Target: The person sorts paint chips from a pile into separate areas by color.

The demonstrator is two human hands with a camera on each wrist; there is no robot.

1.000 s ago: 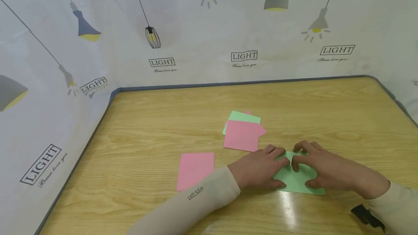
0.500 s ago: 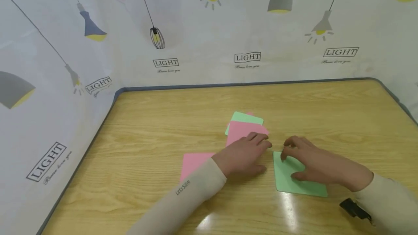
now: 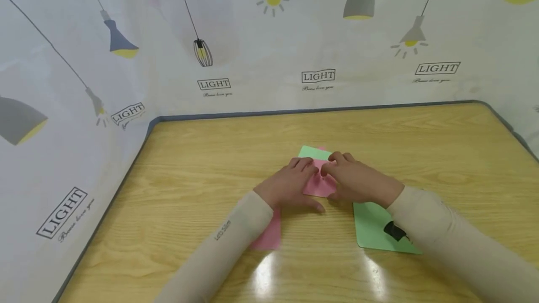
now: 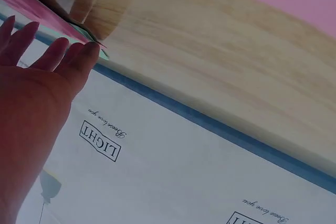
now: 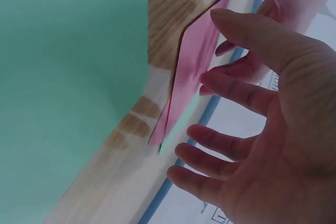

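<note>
- Pink card (image 3: 319, 185): mid-table, overlapping green card (image 3: 312, 153) at far side.
- Left hand (image 3: 288, 185) and right hand (image 3: 364, 182) flank it, fingers loosely spread; no grip seen, contact unclear.
- Judged step: positioning; next calls for fingertips at opposite edges.

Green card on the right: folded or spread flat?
Spread flat: the green card lies smooth on the table, no fold showing; the right sleeve hides part.

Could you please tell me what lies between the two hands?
In the head view, a pink card shows in the gap between the left hand and right hand, with bare table nearer the wearer.
</note>
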